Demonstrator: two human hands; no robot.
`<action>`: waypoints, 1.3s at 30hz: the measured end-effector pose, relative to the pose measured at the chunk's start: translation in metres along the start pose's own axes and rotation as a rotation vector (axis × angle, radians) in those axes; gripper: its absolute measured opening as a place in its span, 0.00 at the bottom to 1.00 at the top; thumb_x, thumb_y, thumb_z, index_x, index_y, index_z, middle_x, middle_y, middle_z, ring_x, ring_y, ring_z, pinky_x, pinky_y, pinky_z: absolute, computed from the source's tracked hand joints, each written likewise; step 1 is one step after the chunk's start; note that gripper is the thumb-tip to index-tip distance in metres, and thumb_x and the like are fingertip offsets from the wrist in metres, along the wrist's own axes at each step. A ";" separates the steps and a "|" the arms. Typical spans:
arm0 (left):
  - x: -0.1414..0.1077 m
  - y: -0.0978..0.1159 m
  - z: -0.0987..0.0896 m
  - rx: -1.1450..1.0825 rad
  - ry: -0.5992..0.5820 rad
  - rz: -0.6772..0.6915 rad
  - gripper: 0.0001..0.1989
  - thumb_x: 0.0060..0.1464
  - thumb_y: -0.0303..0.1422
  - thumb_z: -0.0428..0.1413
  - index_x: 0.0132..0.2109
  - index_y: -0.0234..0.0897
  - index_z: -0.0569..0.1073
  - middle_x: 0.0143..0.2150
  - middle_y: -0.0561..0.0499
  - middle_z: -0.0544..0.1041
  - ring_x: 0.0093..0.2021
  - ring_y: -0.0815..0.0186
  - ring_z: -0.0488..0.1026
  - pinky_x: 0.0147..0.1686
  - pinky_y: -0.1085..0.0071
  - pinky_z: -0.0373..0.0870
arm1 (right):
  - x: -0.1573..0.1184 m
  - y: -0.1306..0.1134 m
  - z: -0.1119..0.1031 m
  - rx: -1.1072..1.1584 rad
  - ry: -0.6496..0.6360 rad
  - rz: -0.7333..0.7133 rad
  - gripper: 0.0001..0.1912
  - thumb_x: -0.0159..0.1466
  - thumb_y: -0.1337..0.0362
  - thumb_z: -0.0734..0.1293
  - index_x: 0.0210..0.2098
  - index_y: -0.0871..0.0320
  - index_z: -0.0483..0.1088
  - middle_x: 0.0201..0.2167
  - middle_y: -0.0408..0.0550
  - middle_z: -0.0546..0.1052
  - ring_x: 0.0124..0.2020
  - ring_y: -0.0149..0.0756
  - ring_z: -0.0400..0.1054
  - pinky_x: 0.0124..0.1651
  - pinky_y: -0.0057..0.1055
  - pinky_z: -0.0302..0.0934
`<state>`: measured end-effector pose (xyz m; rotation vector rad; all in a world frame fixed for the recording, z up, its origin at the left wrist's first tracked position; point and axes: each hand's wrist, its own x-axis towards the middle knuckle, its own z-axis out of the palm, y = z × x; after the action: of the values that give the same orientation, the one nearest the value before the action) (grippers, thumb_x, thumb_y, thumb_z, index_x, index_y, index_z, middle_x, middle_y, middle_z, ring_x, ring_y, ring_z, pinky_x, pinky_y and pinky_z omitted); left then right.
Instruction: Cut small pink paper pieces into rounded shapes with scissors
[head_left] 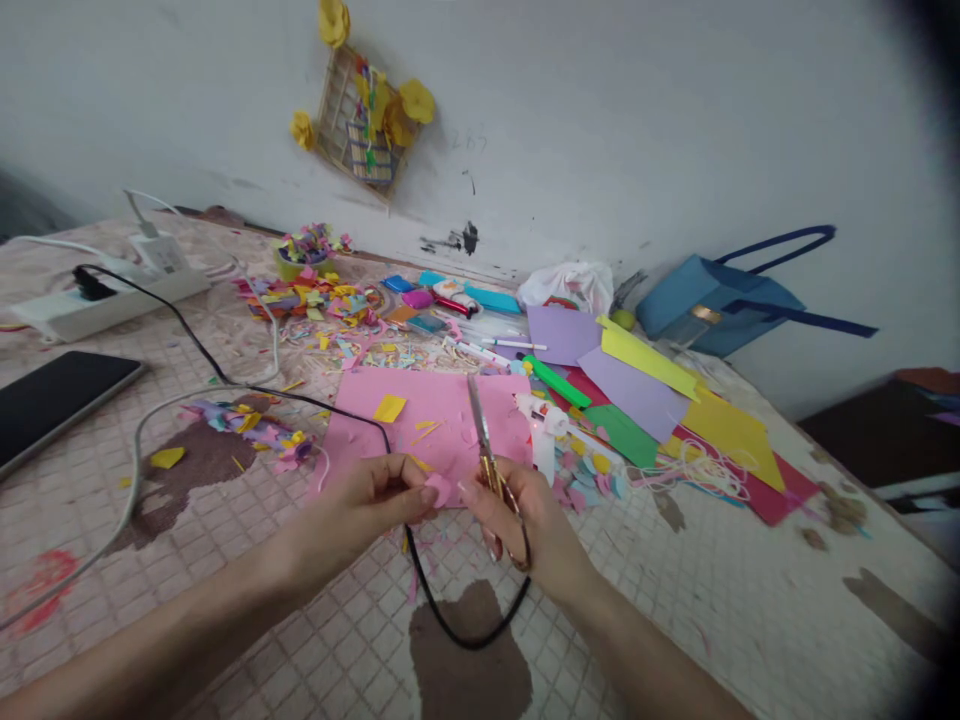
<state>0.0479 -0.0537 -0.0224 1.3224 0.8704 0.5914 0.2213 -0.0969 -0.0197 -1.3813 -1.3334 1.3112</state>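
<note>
My left hand pinches a small pink paper piece between thumb and fingers. Right beside it, my right hand grips a pair of scissors by the handles, blades closed and pointing up and away over a large pink paper sheet. The two hands nearly touch at the small piece. A black cable loops under both wrists.
Colored paper sheets lie to the right, paper scraps and pens at the back. A glue bottle stands by my right hand. A power strip and tablet sit left, a blue bag against the wall.
</note>
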 end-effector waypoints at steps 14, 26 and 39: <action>0.001 -0.003 0.002 -0.482 0.198 0.070 0.08 0.53 0.34 0.57 0.29 0.35 0.70 0.32 0.53 0.73 0.36 0.69 0.68 0.42 0.70 0.64 | -0.028 0.041 0.018 0.088 -0.112 0.054 0.29 0.57 0.37 0.57 0.25 0.59 0.60 0.10 0.32 0.55 0.09 0.21 0.47 0.12 0.18 0.44; -0.002 -0.008 0.006 -0.525 0.205 0.059 0.08 0.53 0.35 0.57 0.30 0.35 0.68 0.32 0.53 0.72 0.36 0.68 0.68 0.42 0.69 0.61 | -0.026 0.042 0.026 0.066 -0.117 0.065 0.30 0.55 0.34 0.57 0.23 0.58 0.59 0.08 0.32 0.55 0.08 0.21 0.47 0.11 0.18 0.43; 0.000 -0.009 0.004 -0.452 0.166 0.100 0.09 0.56 0.34 0.54 0.30 0.35 0.65 0.33 0.52 0.72 0.37 0.68 0.67 0.43 0.69 0.61 | -0.023 0.045 0.021 0.070 -0.059 0.110 0.32 0.53 0.33 0.57 0.25 0.59 0.60 0.08 0.31 0.55 0.07 0.20 0.46 0.10 0.18 0.44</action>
<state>0.0503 -0.0574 -0.0309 0.9176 0.7498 0.9275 0.2104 -0.1277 -0.0634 -1.3943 -1.2530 1.4679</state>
